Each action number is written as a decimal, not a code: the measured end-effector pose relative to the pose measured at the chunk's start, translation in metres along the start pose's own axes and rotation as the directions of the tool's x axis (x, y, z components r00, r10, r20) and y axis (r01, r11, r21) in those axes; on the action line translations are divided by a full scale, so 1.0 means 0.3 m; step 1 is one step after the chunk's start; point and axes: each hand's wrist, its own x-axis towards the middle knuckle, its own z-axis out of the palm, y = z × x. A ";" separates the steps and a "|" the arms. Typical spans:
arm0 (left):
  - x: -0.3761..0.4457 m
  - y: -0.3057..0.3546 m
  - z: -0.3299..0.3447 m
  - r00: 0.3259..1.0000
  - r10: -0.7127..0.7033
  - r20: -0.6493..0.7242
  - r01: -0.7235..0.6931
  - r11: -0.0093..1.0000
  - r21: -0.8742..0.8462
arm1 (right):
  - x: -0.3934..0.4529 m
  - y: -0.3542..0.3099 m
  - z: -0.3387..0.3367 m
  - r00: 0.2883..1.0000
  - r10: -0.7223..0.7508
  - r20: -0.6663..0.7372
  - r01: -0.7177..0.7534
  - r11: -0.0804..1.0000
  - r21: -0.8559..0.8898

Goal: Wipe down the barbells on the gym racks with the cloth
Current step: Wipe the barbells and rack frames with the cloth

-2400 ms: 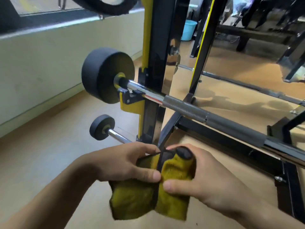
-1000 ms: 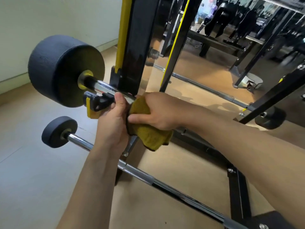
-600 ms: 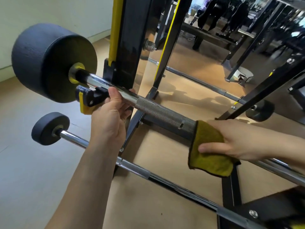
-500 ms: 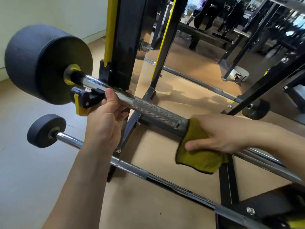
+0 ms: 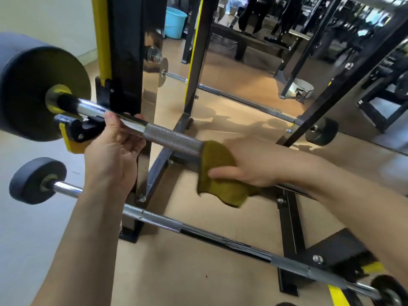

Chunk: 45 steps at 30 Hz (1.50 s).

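The upper barbell (image 5: pixel 172 138) lies across the black and yellow rack (image 5: pixel 125 62), with a large black weight (image 5: pixel 33 85) on its left end. My left hand (image 5: pixel 112 151) grips the smooth chrome part of the bar beside the rack hook. My right hand (image 5: pixel 254 164) presses a folded yellow cloth (image 5: pixel 218 171) around the bar just right of the knurled section; the cloth's lower edge hangs below the bar. A second, lower barbell (image 5: pixel 198 230) with a small black weight (image 5: pixel 36 180) runs beneath my arms.
A mirror behind the rack reflects the bars and a black weight (image 5: pixel 322 131). A blue bucket (image 5: pixel 174 22) stands far back by the wall. Black rack feet (image 5: pixel 289 228) and a bench base (image 5: pixel 340 250) sit on the tan floor at lower right.
My right hand brought the cloth onto the bar by my left hand, slid it out to the right, and now draws it back leftward along the bar. My left hand keeps its grip.
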 end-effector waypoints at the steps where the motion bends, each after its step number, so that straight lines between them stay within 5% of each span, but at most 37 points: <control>1: 0.000 -0.004 -0.003 1.000 0.007 0.014 -0.007 1.000 0.020 | -0.046 0.027 -0.008 0.997 0.033 0.066 -0.036 0.998 0.050; 4: -0.004 -0.020 -0.003 0.999 0.039 0.031 -0.040 0.998 0.043 | -0.056 0.049 -0.025 0.994 0.051 0.096 -0.059 0.995 0.079; 7: 0.003 -0.033 -0.008 0.996 0.081 0.022 -0.082 0.996 0.041 | 0.051 -0.033 -0.050 0.996 0.032 0.079 -0.022 0.993 -0.119; 15: -0.021 -0.034 0.009 0.995 0.088 -0.053 -0.088 0.996 0.000 | 0.318 -0.276 -0.033 0.947 -0.170 -0.274 0.174 0.985 -0.010; 19: -0.009 -0.029 -0.005 0.989 0.136 -0.052 -0.131 0.988 0.087 | 0.146 -0.133 -0.005 0.971 -0.129 -0.200 0.093 0.980 -0.177; 23: 0.009 -0.032 -0.023 0.991 0.133 -0.012 -0.131 0.987 0.096 | -0.098 0.089 0.020 1.000 0.007 0.015 -0.007 0.999 -0.036; 33: 0.012 -0.032 -0.053 0.993 0.047 0.110 -0.062 0.989 0.135 | 0.105 -0.129 0.008 0.975 -0.054 -0.215 0.070 0.995 0.071; 39: -0.018 0.000 -0.107 0.976 -0.076 0.202 0.094 0.992 -0.082 | 0.318 -0.366 0.021 0.846 -0.188 -0.499 0.150 0.982 -0.115; 43: -0.031 0.027 -0.130 0.985 -0.122 0.123 0.153 0.945 -0.289 | 0.362 -0.420 0.032 0.614 -0.338 -0.713 0.387 0.917 -0.101; 45: -0.036 0.031 -0.123 0.987 -0.114 0.117 0.146 0.939 -0.311 | 0.403 -0.453 0.001 0.610 -0.395 -0.687 0.486 0.871 -0.068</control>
